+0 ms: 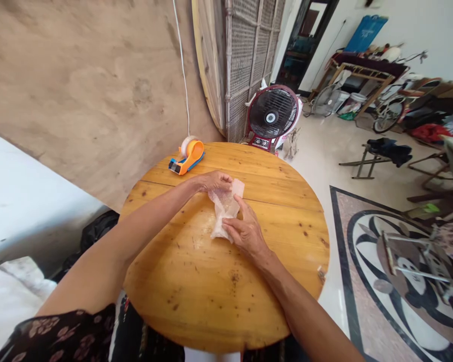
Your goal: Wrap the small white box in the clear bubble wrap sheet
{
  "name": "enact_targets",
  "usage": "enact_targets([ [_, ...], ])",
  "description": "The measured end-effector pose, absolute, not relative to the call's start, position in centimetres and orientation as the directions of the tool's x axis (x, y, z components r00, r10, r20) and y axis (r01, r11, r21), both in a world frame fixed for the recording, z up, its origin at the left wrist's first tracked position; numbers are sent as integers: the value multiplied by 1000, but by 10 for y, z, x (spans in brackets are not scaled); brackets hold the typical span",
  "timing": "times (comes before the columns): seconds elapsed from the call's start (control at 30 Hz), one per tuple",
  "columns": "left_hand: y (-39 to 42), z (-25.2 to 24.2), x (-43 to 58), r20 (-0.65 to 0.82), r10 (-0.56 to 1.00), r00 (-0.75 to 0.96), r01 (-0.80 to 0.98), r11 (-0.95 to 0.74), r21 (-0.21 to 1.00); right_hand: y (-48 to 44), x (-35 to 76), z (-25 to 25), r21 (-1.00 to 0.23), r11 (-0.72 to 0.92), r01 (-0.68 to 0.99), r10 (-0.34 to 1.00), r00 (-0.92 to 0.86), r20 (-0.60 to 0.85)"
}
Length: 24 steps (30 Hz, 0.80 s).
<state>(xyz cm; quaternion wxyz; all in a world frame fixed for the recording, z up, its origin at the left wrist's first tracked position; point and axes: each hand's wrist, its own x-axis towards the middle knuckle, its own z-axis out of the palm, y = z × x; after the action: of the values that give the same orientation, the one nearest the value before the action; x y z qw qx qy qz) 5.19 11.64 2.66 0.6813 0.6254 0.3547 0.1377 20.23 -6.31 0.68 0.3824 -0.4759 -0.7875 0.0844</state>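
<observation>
A crumpled piece of bubble wrap [223,205] lies on the round wooden table [196,281], between my two hands. My left hand [217,181] grips its far edge with the fingers curled. On its right side, my right hand [245,227] holds the near part, thumb and fingers bent onto the film. A pale pinkish flat piece [238,187] sticks up at the far end of the wrap. Whether anything is folded inside the wrap, I cannot tell. Beyond my left hand stands an orange and blue tape dispenser [191,157] with a roll of tape.
Behind the table stands a dark red fan [272,111] beside a woven screen [245,65]. A wooden board wall [98,75] borders the left side. On the floor to the right are a folding stool [377,153] and a bicycle [394,108].
</observation>
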Motion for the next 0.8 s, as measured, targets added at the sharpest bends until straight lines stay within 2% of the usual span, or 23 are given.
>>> enact_targets([
  [0.2,115,32,58,-320,619,717,290,152,945,-61,203,7,-520,548,655,811,-263,522],
  [0.47,109,35,65,-326,671,666,281,179,943,-57,205,4,-472,595,650,771,-296,564],
  [0.8,112,37,64,-345,659,669,258,229,939,-52,209,3,-528,537,658,838,-343,424],
])
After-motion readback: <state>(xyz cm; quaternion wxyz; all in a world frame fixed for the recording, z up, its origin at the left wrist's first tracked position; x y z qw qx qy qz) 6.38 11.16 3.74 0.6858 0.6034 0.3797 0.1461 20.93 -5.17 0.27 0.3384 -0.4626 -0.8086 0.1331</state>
